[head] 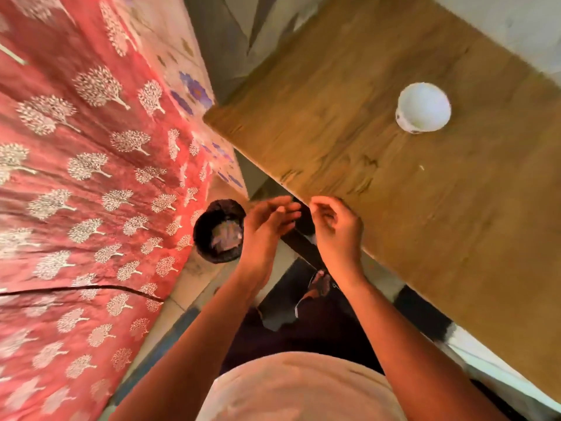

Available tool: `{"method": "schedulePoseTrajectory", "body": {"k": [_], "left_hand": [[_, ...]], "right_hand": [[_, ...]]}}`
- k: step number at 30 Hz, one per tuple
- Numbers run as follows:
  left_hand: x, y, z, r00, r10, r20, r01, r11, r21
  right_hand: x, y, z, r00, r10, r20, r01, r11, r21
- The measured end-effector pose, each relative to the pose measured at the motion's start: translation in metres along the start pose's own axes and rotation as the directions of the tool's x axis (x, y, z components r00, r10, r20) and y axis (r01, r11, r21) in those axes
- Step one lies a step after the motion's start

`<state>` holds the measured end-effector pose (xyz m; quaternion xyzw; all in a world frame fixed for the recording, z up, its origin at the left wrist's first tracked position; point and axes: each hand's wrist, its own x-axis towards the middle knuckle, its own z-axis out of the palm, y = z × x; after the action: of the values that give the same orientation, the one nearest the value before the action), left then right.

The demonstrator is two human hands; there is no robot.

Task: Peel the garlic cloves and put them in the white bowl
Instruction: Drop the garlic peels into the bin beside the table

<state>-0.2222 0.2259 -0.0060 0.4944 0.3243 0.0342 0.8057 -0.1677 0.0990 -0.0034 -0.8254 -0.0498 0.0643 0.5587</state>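
I see both hands just off the near edge of the desk (pixel 379 123), side by side. The left hand (pixel 267 221) has its fingers extended and relaxed; nothing is visible in its grip. The right hand (pixel 337 226) has its fingers curled toward the thumb as if pinching something small; blur prevents me from confirming a garlic clove there, and I cannot tell what it grips. The white bowl (pixel 423 109) stands on the desk at 2 o'clock from the hands, well apart. A dark bin (pixel 218 232) sits on the floor at 9 o'clock, just beside the left hand. I judge a clove to be light, firm and slippery once skinned; pinch it across its flat sides.
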Motion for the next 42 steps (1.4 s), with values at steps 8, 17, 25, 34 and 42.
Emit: {"method": "schedulePoseTrajectory", "body": {"k": [8,17,25,34,42], "left_hand": [[0.04,-0.025,0.142,0.95,0.213,0.228,-0.301,0.819,0.489],[0.108,-0.052,0.241,0.804,0.279,0.524,-0.578,0.166,0.799],[0.114,-0.052,0.255,0.717,0.251,0.651,-0.603,-0.245,0.759],[0.13,0.014,0.281,0.604,0.496,0.624,-0.681,-0.084,0.727],[0.179,0.043,0.301,0.707,0.244,0.664,-0.629,-0.211,0.748]], "right_hand": [[0.044,0.057,-0.135,0.982,-0.153,-0.114,0.116,0.953,-0.28],[0.094,0.134,-0.2,0.963,-0.248,-0.101,0.147,0.805,-0.575],[0.096,0.141,-0.202,0.958,-0.267,-0.1,0.162,0.798,-0.58],[0.097,0.133,-0.204,0.978,-0.181,-0.102,0.083,0.792,-0.605],[0.096,0.135,-0.202,0.98,-0.173,-0.103,0.07,0.772,-0.632]]}}
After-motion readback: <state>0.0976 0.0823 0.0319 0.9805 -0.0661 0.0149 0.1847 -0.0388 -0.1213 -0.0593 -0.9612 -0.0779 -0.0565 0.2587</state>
